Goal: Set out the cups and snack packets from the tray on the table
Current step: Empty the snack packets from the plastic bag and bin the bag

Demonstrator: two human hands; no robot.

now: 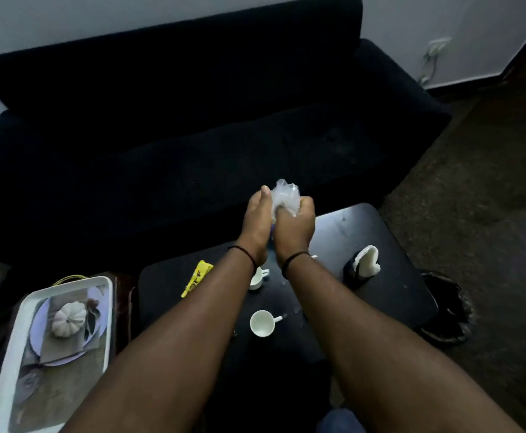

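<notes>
Cups: two white ones, one (262,323) near, one (257,278) farther, stand on the dark desk (390,295) beside one yellow packet (197,278). Both hands, left (257,220) and right (296,225), clutch one clear packet (283,195) above the desk's far edge.

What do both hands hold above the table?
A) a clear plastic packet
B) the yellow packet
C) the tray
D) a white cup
A: the left hand and right hand together grip a clear plastic packet; the cups, yellow packet and tray lie untouched.
</notes>
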